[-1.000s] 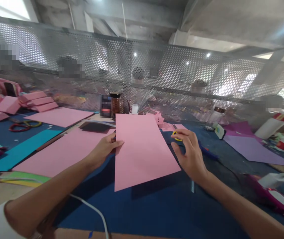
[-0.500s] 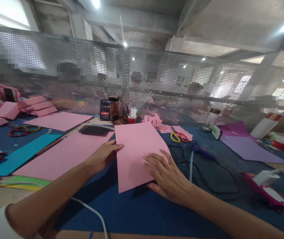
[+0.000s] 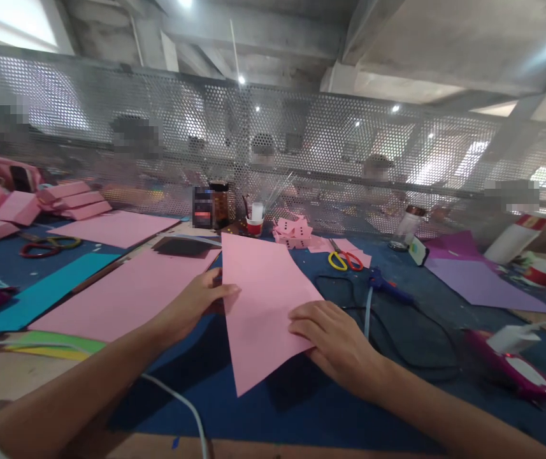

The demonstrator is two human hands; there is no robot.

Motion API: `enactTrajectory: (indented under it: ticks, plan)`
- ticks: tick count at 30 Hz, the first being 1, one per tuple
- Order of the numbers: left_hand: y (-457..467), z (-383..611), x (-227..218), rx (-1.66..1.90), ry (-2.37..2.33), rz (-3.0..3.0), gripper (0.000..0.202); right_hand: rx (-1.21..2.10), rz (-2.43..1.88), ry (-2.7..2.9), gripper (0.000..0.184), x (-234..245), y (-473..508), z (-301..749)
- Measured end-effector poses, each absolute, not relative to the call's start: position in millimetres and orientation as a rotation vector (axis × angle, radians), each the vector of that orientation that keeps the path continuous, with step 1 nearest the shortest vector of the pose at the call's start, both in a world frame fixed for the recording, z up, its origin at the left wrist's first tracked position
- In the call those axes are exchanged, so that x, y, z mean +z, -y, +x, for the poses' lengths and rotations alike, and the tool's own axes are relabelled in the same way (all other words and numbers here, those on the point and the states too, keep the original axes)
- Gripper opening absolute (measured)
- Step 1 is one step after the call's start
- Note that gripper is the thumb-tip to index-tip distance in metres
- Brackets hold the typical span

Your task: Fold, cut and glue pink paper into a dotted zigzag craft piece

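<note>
A pink paper sheet (image 3: 258,299) is lifted off the blue table cover (image 3: 301,408), tilted with a corner pointing down. My left hand (image 3: 196,306) pinches its left edge, thumb on top. On the sheet's lower right edge my right hand (image 3: 334,341) is closed, fingers lying over the paper. A larger pink sheet (image 3: 124,293) lies flat just left of my left hand.
Yellow-and-red scissors (image 3: 344,260) and a blue glue gun (image 3: 385,285) with a dark cord lie beyond my right hand. A magenta tool (image 3: 516,370) sits at right, purple paper (image 3: 478,280) behind it. Jars (image 3: 219,204) and a perforated metal screen (image 3: 273,146) stand at the back, people behind it.
My right hand came back from near the scissors to the sheet's right edge and took hold. The sheet has turned and risen, its lower corner now pointing toward me.
</note>
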State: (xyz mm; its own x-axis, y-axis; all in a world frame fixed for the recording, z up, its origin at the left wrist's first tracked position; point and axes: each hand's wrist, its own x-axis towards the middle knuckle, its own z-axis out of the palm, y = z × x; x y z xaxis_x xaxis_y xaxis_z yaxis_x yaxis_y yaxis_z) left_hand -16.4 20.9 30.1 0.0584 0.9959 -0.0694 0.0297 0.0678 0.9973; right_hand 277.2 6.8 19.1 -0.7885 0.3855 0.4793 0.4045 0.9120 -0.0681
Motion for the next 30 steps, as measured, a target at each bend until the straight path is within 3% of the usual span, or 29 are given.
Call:
enactTrajectory:
  ticks: [5,8,10,13,14,17,23,30]
  plan:
    - [-3,-38,12,1.129,-1.515,1.418,0.076,0.128,-0.527,2.617,0.029,12,2,279]
    - [23,-44,12,1.264,-1.687,1.819,0.074,0.206,-0.556,2.653,0.027,5,3,278]
    - [44,-43,14,1.039,-1.601,2.098,0.071,0.270,-0.606,2.649,0.026,1,2,278]
    - [64,-36,11,0.642,-1.364,2.372,0.084,0.350,-0.665,2.594,0.023,-2,2,277]
    - [65,-33,8,0.620,-1.357,2.420,0.078,0.370,-0.675,2.578,0.022,-2,2,277]
    - [54,-25,0,0.692,-1.413,2.415,0.026,0.408,-0.724,2.561,0.016,1,3,277]
    - [10,-12,19,0.544,-1.594,2.211,0.041,0.399,-1.039,2.530,0.010,16,-2,287]
    - [-45,-5,16,0.478,-1.516,2.193,0.040,0.476,-1.334,2.410,0.030,16,-14,297]
